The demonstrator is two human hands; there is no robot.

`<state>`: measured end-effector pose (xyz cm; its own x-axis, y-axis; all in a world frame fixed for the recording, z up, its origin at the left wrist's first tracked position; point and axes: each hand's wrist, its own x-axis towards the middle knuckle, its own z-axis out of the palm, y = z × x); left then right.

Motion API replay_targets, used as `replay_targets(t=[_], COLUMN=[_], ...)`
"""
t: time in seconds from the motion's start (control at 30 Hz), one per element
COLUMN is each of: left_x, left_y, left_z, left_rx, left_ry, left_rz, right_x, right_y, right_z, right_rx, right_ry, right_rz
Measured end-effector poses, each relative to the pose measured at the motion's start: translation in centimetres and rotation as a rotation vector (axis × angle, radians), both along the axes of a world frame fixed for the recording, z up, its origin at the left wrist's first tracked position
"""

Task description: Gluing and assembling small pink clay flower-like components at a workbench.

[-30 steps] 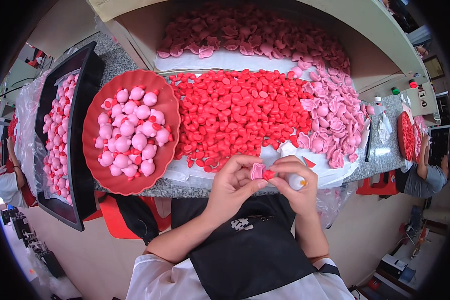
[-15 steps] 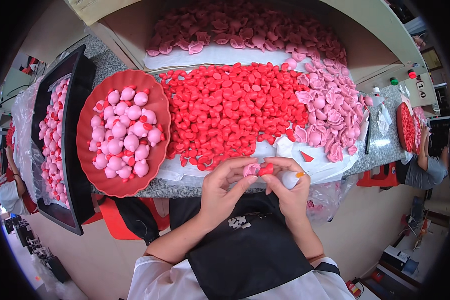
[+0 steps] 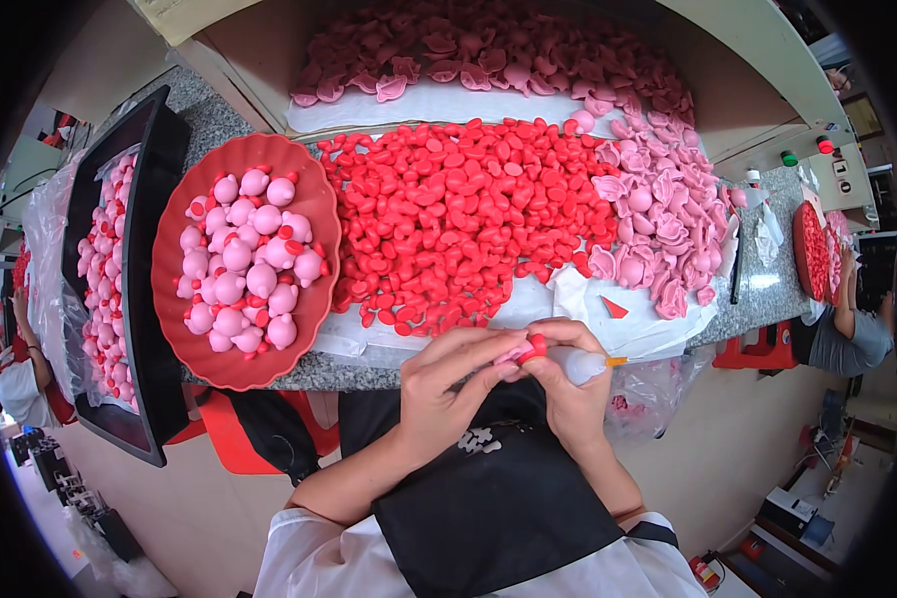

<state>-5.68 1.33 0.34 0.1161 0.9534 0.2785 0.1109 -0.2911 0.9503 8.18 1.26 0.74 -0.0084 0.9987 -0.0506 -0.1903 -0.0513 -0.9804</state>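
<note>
In front of my apron, at the bench edge, my two hands meet. My left hand (image 3: 447,391) is closed on a small pink plastic piece (image 3: 515,353), mostly covered by the fingers. Pressed against it is a glossy red piece (image 3: 537,346), pinched in my right hand (image 3: 574,401). That same hand also keeps a translucent squeeze bottle (image 3: 578,365) with an orange tip tucked in its grip, the tip pointing right. Just beyond my hands spreads a heap of loose red pieces (image 3: 458,219). Pink curved shells (image 3: 658,219) lie to its right.
On the left stand a red scalloped bowl (image 3: 169,299) of pink-and-red assembled pieces and a black tray (image 3: 149,329) holding more. A pale shelf unit (image 3: 239,85) rises behind, pink shells under it. A red triangular scrap (image 3: 614,308) lies on the white sheet. Other people sit at both sides.
The red and pink pieces have come together between my fingers. The bottle in my right hand has swung so its tip points farther right and slightly lower.
</note>
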Motion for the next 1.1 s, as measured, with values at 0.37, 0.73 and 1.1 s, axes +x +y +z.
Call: replay_targets(t=[0.37,0.73,1.1], left_x=[-0.2,1.0,1.0], left_y=[-0.1,0.7,1.1], left_z=[1.9,1.1,1.7], left_rx=[-0.185,-0.266,-0.126], left_ry=[-0.077,-0.119,0.108], left_rz=[-0.047,-0.047,0.026], right_x=[0.0,1.1,0.7], right_y=[-0.1,0.2,0.6], right_z=[1.3,1.0,1.3], right_rx=[-0.176,-0.194,-0.187], right_ry=[0.203,0.042,0.061], right_rz=[0.045,0.106,0.085])
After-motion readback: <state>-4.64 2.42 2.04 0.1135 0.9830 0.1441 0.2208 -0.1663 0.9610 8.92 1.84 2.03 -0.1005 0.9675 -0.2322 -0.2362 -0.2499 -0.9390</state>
